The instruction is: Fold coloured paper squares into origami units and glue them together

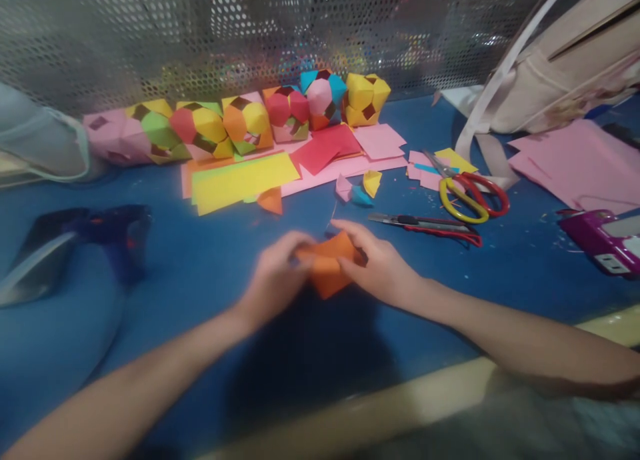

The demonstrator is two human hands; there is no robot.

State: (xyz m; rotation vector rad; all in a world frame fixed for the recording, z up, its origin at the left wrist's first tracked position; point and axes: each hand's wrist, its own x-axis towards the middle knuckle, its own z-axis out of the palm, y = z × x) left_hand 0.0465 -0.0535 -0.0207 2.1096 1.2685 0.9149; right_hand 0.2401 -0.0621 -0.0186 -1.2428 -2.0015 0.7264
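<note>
Between my two hands, above the blue table [200,327], is a folded piece of orange paper [330,267]. My left hand [277,270] grips its left side, with the fingers blurred by motion. On its right side, my right hand [377,260] pinches the paper between thumb and fingers. Just beyond my hands lie small folded paper pieces: a pink one [344,187], a blue one [362,195], a yellow one [372,183] and an orange one [271,200]. A utility knife [425,224] rests to the right of my right hand.
Several paper balls [293,113] line the back by a perforated metal panel [240,27]. Paper sheets [245,180] lie before them. Scissors [473,197], a purple stapler [600,240] and pink sheets [585,160] are right. A glue gun [115,237] with a cord lies left.
</note>
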